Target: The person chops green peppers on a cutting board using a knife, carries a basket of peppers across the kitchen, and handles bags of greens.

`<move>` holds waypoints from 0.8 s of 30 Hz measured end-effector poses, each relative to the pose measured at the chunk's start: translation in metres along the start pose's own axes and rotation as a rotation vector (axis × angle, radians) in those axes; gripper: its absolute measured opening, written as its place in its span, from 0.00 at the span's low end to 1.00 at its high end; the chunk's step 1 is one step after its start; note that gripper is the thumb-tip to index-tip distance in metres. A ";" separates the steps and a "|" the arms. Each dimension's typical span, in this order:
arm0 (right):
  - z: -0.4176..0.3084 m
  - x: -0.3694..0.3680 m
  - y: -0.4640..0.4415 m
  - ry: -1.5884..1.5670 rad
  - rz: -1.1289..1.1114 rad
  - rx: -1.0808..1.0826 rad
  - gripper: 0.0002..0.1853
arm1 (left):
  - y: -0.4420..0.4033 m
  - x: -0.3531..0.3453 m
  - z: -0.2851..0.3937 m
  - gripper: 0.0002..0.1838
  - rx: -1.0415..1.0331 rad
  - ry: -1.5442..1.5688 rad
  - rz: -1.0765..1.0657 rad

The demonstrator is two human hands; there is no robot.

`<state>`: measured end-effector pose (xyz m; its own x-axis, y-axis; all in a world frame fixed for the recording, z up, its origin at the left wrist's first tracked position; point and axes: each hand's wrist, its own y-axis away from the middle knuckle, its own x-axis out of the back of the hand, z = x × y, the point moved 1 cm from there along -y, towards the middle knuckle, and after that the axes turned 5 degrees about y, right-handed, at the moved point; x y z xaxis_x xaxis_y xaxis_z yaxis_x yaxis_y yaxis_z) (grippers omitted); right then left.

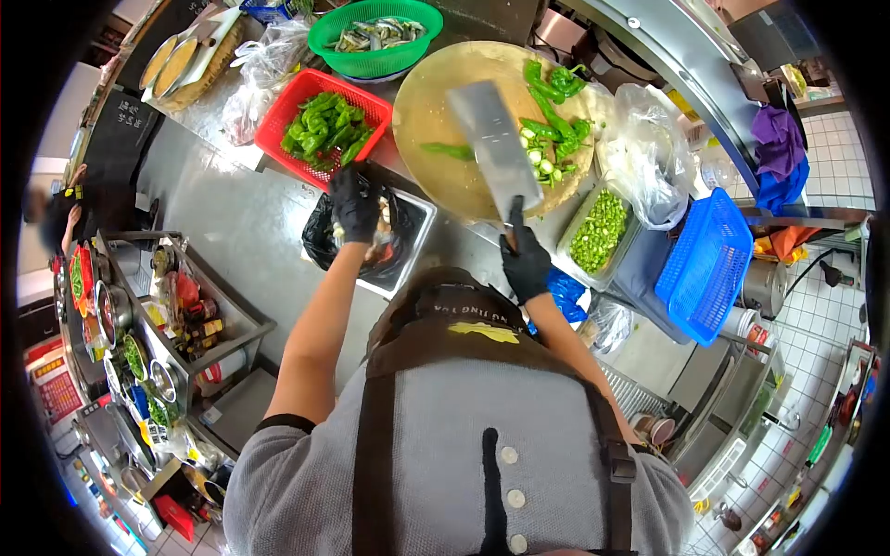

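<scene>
In the head view, the person's black-gloved right hand [525, 257] has its fingers clamped around the handle of a broad-bladed cleaver [491, 139]. The blade, slightly blurred, is held over a round cutting board [422, 97] on the counter [206, 125]. A single green pepper [448, 149] lies on the board to the left of the blade. To the blade's right, more long green peppers [554, 116] are heaped beside pale-centred pepper slices [545, 167].

The black-gloved left hand [355, 208] is above a pale bin [422, 230] lined with a black plastic bag [320, 236], with scraps inside. Its fingers point towards the near corner of a red plastic basket [272, 132]; whether they are apart, together or gripping something I cannot tell. Green peppers [324, 128] fill the middle of that basket.

Behind the red basket, a green colander [371, 65] holds small silvery fish [375, 35]. Right of the board, a rectangular container is full of chopped green pieces [598, 232], with a clear plastic bag [649, 153] just behind it and a blue plastic basket [705, 269] farther right. A crumpled blue bag [565, 292] shows beside the right forearm. At far left, well apart, another person [69, 208] stands in dark clothing near a metal cart [218, 347] carrying bottles.
</scene>
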<state>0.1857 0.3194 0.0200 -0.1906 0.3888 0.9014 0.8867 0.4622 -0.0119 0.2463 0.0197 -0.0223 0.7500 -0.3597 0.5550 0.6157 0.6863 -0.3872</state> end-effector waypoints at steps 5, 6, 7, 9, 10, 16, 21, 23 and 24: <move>0.017 0.058 0.020 -0.299 0.212 -0.041 0.36 | -0.026 -0.085 0.058 0.27 -0.491 -0.030 -0.330; 0.018 0.066 0.026 -0.310 0.218 -0.081 0.36 | -0.028 -0.106 0.058 0.24 -0.557 -0.203 -0.404; 0.019 0.073 0.032 -0.322 0.225 -0.121 0.36 | -0.032 -0.119 0.049 0.21 -0.573 -0.292 -0.540; 0.029 0.081 0.047 -0.259 0.236 -0.190 0.35 | -0.044 -0.130 0.034 0.16 -0.538 -0.405 -0.698; 0.034 0.083 0.056 -0.242 0.230 -0.236 0.34 | -0.052 -0.126 0.026 0.13 -0.489 -0.430 -0.729; 0.056 0.077 0.101 -0.279 0.321 -0.346 0.31 | -0.119 -0.036 -0.031 0.21 -0.299 -0.707 -0.447; 0.048 0.079 0.098 -0.586 0.291 -0.614 0.30 | -0.118 -0.153 0.056 0.21 -0.445 -0.116 -0.570; 0.039 0.079 0.092 -0.816 0.349 -0.631 0.30 | -0.094 -0.231 0.098 0.22 -0.624 -0.017 -0.603; 0.035 0.078 0.088 -0.941 0.381 -0.629 0.30 | -0.086 -0.254 0.124 0.22 -0.576 -0.075 -0.729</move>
<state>0.2339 0.4180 0.0746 0.1286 0.9689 0.2113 0.9538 -0.1792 0.2412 -0.0276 0.1304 -0.0382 0.1254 -0.5229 0.8431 0.9685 -0.1198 -0.2184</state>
